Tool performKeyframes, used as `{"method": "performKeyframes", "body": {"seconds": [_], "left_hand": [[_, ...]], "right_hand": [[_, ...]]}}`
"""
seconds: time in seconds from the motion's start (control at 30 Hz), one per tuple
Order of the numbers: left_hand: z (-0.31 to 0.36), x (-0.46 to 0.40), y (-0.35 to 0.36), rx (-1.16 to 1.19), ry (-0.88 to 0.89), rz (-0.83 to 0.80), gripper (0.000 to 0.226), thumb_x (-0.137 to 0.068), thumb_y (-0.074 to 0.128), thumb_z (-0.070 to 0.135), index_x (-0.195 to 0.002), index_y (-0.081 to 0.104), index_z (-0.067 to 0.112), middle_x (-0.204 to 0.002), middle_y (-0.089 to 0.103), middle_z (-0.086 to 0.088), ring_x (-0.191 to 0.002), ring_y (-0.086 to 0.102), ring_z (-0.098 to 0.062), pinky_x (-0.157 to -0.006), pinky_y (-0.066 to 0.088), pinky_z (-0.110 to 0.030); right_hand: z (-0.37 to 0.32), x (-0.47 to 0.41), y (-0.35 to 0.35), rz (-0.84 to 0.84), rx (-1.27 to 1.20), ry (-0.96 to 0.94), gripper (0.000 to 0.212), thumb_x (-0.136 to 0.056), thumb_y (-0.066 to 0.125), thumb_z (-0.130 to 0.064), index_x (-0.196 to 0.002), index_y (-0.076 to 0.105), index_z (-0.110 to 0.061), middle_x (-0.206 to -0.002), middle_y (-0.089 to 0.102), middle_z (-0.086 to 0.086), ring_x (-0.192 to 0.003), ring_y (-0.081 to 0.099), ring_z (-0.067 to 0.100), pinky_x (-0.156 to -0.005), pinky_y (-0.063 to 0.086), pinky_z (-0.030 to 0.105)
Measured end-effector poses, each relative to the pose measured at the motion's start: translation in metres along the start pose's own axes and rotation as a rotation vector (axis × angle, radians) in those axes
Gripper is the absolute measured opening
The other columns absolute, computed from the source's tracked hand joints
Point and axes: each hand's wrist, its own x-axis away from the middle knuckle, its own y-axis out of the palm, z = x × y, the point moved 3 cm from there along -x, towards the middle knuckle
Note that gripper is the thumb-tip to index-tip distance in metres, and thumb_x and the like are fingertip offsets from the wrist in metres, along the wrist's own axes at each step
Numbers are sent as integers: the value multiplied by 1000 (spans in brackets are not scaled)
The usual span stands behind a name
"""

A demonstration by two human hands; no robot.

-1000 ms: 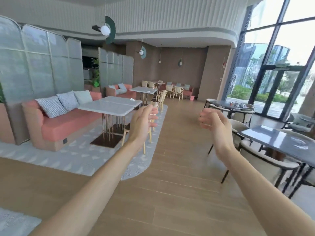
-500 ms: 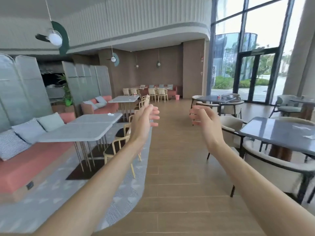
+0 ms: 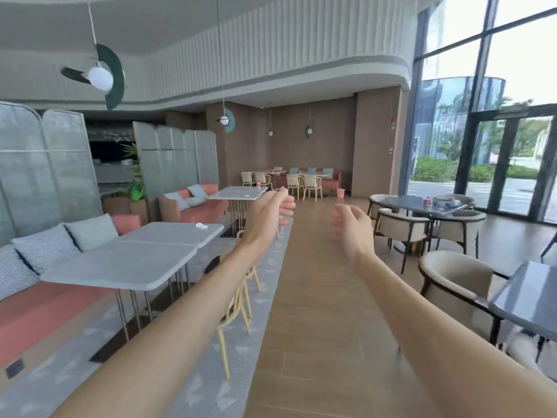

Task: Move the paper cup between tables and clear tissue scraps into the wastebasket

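My left hand (image 3: 268, 217) and my right hand (image 3: 352, 226) are both stretched out in front of me over the wooden aisle, fingers loosely curled and apart, holding nothing. A white tissue scrap (image 3: 201, 226) lies on the far end of the near grey table (image 3: 126, 263) at my left. Another small white scrap (image 3: 247, 195) lies on the second grey table (image 3: 238, 193) further on. A small red cup (image 3: 427, 201) stands on the dark round table (image 3: 419, 203) at the right. A pink wastebasket (image 3: 340, 193) stands on the floor by the far wall.
Coral sofas with cushions (image 3: 45, 251) line the left. Yellow wooden chairs (image 3: 241, 285) stand beside the grey tables at the rug's edge. Beige armchairs (image 3: 452, 282) ring the dark tables on the right. The wooden aisle (image 3: 316, 297) runs straight ahead between them.
I have moved forward along the aisle and the view has turned slightly; the left tables are nearer. Both hands stay raised and empty, with the fingers a little more curled.
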Motion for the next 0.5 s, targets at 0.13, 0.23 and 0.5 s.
{"method": "performKeyframes", "body": {"seconds": [0.13, 0.23, 0.5], "left_hand": [[-78, -86, 20, 37, 25, 23, 29, -108, 50, 27, -93, 71, 15, -93, 76, 0, -86, 71, -12, -80, 56, -34], [-146, -155, 37, 85, -7, 42, 28, -108, 50, 24, -95, 71, 12, -99, 76, -8, -93, 72, -22, -82, 56, -36], [-240, -395, 52, 156, 14, 76, 29, -102, 52, 31, -91, 71, 13, -97, 77, -10, -99, 73, -34, -87, 57, -48]], "right_hand": [[56, -88, 17, 4, -10, -45, 31, -78, 57, -44, -99, 70, -25, -99, 76, -3, -95, 72, 13, -102, 53, 46], [107, -167, 40, 20, -19, -64, 39, -71, 58, -50, -97, 73, -26, -99, 77, 0, -99, 73, 19, -100, 56, 49], [159, -384, 147, 3, -99, -116, 42, -69, 53, -45, -98, 73, -22, -98, 75, 2, -102, 71, 26, -87, 58, 38]]}}
